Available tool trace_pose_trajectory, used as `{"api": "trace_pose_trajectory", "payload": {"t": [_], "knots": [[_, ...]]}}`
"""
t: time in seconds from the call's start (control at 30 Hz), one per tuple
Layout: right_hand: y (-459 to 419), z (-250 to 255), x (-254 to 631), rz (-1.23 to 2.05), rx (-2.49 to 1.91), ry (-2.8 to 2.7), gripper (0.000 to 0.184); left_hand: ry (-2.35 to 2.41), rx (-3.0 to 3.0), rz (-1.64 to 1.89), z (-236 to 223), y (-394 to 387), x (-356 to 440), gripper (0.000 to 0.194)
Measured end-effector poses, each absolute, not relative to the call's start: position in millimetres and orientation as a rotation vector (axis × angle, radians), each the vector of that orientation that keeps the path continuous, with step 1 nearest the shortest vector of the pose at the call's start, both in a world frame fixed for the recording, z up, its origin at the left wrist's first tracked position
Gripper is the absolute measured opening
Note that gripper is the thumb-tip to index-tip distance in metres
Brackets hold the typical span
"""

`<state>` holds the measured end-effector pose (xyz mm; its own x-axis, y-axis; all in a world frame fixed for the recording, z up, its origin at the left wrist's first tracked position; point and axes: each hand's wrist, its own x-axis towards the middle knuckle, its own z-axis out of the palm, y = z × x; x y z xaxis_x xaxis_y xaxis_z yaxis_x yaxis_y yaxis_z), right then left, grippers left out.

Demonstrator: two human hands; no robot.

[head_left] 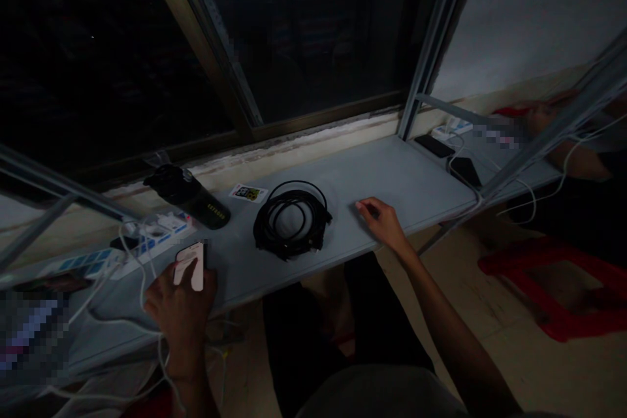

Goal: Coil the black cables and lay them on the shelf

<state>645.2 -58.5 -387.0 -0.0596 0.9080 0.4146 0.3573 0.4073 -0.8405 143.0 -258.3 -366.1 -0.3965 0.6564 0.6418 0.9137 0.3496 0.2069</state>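
My left hand (179, 304) is closed around the lower part of a smartphone (196, 266) with a lit screen, one finger lying across the glass. My right hand (385, 225) rests near the table's front edge with its fingers loosely curled and nothing visible in them. Between the hands lies a coiled black cable (262, 225), touched by neither. Behind the phone a dark drink bottle (198, 199) lies tilted toward the window side. A small printed card (248, 193) sits between the bottle and the coil.
Power strips (164, 235) with white cords run along the left. A metal frame post (416, 91) stands at the table's right. Beyond it are dark phones (435, 145) and another person's arm (580, 157). A red stool (553, 326) stands on the floor.
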Motion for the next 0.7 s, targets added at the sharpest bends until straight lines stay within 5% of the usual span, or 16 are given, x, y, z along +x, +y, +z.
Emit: {"api": "trace_pose_trajectory", "payload": {"t": [0.23, 0.5, 0.7], "knots": [[-60, -386, 645, 0.684, -1.135, -1.618, 0.056, -2.133, -1.388, -0.763, -366, -262, 148, 0.058], [-62, -385, 645, 0.662, -1.140, -1.626, 0.054, -2.127, -1.419, -0.794, -365, -270, 156, 0.041], [-64, -384, 645, 0.683, -1.153, -1.623, 0.053, -2.209, -1.293, -0.776, -361, -281, 166, 0.053]]}}
